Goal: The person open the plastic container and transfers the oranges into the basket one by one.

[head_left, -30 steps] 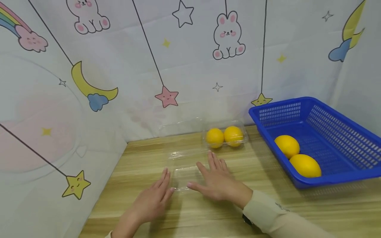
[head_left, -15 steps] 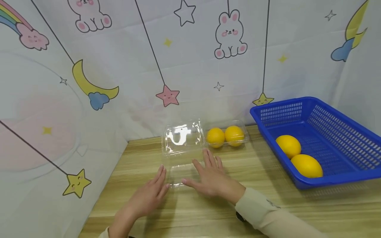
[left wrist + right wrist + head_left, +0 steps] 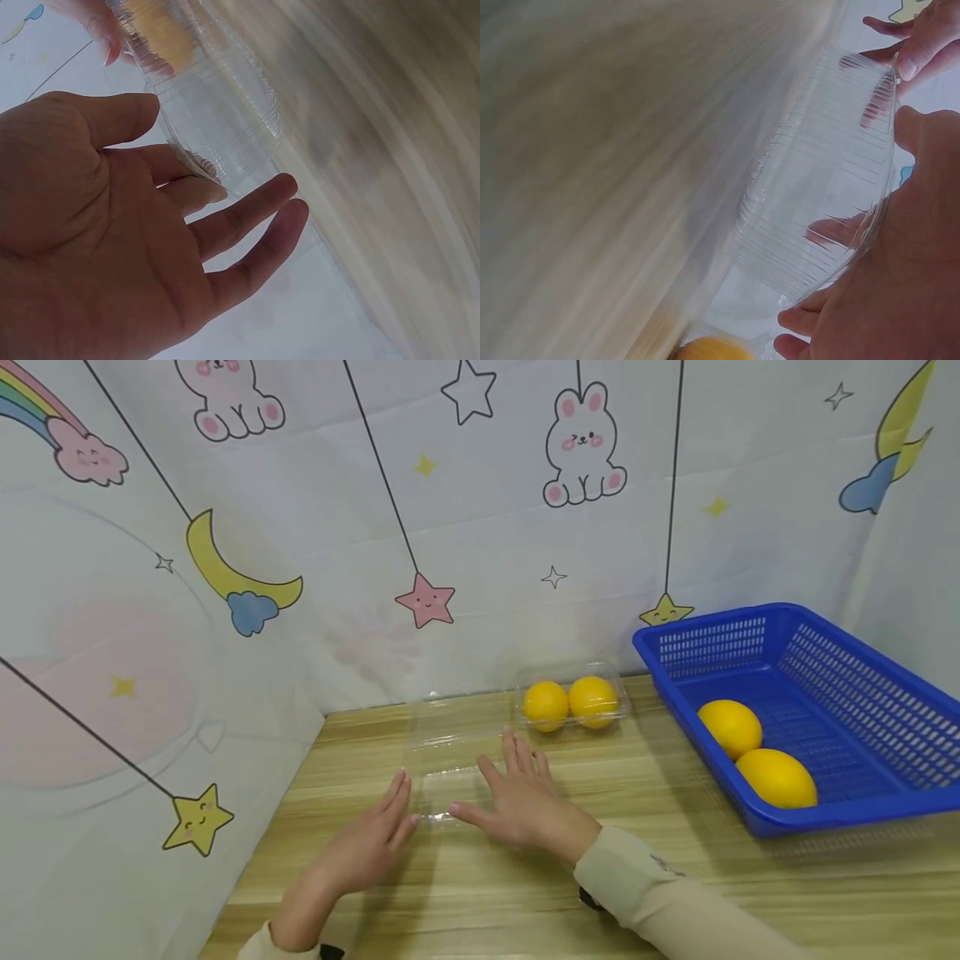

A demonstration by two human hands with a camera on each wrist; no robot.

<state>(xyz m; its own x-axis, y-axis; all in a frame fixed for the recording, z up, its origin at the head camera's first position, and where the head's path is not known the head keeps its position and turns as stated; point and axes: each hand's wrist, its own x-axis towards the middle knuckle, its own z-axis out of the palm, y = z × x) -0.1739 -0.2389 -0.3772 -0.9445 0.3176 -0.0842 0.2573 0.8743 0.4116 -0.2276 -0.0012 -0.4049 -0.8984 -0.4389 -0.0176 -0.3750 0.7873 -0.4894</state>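
Observation:
A clear plastic clamshell box (image 3: 447, 789) lies on the wooden table with its lid (image 3: 465, 718) folded back toward the wall. My left hand (image 3: 367, 843) is at the box's left side, fingers extended along it; the left wrist view shows them against the clear wall (image 3: 225, 112). On the right side my right hand (image 3: 525, 810) spreads its fingers, thumb toward the front edge. In the right wrist view both hands flank the ribbed box (image 3: 817, 165), and no fruit shows inside it.
Behind my right hand stands another clear box holding two oranges (image 3: 546, 706). A blue perforated basket (image 3: 705, 760) with two more oranges (image 3: 776, 779) is at the right. A white cloth with cartoon prints (image 3: 487, 543) hangs behind the table's back edge.
Both hands and the box between them have shifted a little to the left. The folded-back lid tilted and caught a bright glare half a second ago; now it looks lower and the glare is gone.

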